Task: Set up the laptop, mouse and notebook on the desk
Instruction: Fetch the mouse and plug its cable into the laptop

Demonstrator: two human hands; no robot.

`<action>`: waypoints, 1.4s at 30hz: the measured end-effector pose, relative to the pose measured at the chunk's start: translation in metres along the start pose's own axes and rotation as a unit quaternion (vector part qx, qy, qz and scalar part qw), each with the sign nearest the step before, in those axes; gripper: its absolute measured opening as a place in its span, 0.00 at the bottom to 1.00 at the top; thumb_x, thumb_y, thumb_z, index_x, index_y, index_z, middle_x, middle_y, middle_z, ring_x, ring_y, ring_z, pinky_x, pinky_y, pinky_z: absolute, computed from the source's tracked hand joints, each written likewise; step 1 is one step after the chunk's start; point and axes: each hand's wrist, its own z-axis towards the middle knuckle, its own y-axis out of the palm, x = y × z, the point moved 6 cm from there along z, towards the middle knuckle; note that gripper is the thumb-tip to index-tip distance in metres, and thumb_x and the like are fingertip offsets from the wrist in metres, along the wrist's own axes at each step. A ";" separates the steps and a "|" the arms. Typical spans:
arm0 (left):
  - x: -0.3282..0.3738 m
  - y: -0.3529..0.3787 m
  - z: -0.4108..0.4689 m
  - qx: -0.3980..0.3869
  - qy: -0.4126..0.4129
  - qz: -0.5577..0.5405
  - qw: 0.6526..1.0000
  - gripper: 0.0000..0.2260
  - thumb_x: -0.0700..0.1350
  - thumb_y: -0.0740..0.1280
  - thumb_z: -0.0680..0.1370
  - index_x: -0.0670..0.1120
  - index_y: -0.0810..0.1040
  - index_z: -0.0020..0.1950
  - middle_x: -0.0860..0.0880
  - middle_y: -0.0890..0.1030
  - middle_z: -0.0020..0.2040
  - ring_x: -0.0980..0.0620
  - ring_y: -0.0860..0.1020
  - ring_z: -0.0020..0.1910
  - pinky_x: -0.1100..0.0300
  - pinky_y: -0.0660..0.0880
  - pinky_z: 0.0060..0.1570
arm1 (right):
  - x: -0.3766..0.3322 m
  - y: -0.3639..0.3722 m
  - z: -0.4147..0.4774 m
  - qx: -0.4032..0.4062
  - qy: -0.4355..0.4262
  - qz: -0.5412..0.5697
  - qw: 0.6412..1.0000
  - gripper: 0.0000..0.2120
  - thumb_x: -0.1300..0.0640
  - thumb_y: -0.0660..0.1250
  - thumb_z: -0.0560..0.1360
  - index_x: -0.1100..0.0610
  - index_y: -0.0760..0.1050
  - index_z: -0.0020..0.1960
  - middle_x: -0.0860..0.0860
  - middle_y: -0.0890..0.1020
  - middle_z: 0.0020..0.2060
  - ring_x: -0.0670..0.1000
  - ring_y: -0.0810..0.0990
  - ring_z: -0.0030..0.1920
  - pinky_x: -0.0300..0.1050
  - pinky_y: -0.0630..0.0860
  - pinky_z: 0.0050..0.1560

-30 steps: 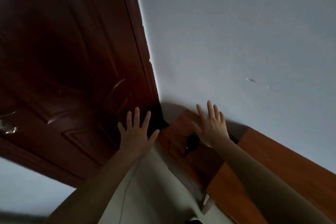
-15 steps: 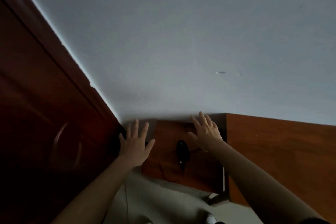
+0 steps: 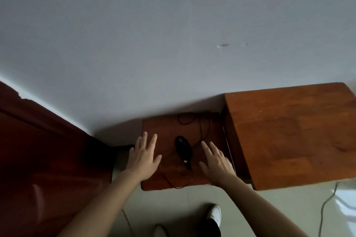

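View from the head, looking down into a room corner. A black mouse [image 3: 183, 147] lies near the middle of a low surface [image 3: 163, 127] of reddish wood set against the wall [image 3: 173, 44]; its cord [image 3: 201, 129] loops toward the back edge and also curls off the front edge. The left hand [image 3: 143, 157] is spread flat, palm down, fingers straight, over the left margin of the low surface; the right hand [image 3: 215, 159] is spread in the same way over its right part. Both hold nothing. The mouse lies between them and touches neither; whether the palms rest on the wood or hover above it cannot be told. Just to the right stands a high surface [image 3: 292, 132] of the same wood, with nothing visible on the part in view. A dark door [image 3: 48, 150] fills the left; below are the pale floor [image 3: 173, 204], a white shoe [image 3: 214, 213] and a thin cable [image 3: 325, 206] on the floor at right. Progress, as a judgement: the task appears to be at or near its start. Only the mouse is in sight, its cord loose and connected to nothing visible; no laptop or notebook appears anywhere in view. A thin pale line between the two surfaces is too indistinct to identify. Remaining, apparently: fetching and placing the laptop and notebook, and arranging the mouse beside them.
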 end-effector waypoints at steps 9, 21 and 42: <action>-0.003 0.117 0.041 0.003 0.023 -0.042 0.999 0.34 0.52 0.62 0.82 0.49 0.47 0.82 0.43 0.49 0.82 0.42 0.52 0.80 0.44 0.64 0.73 | 0.035 0.144 0.041 -0.019 0.096 0.152 0.983 0.24 0.39 0.64 0.78 0.46 0.68 0.71 0.48 0.73 0.61 0.52 0.78 0.57 0.46 0.74 0.49; 0.083 0.146 0.108 -0.028 0.193 0.132 0.972 0.45 0.36 0.73 0.72 0.49 0.49 0.81 0.45 0.47 0.82 0.41 0.48 0.80 0.41 0.66 0.71 | 0.076 0.171 0.028 0.004 0.166 0.246 0.955 0.05 0.50 0.66 0.78 0.50 0.75 0.53 0.45 0.77 0.43 0.51 0.79 0.47 0.45 0.73 0.43; -0.005 0.036 -0.028 0.080 -0.040 -0.073 0.993 0.33 0.53 0.80 0.64 0.45 0.70 0.63 0.42 0.70 0.57 0.38 0.78 0.50 0.50 0.75 0.42 | 0.047 0.083 -0.063 0.150 0.276 0.483 0.818 0.10 0.48 0.64 0.80 0.53 0.76 0.55 0.52 0.81 0.40 0.56 0.82 0.43 0.55 0.80 0.45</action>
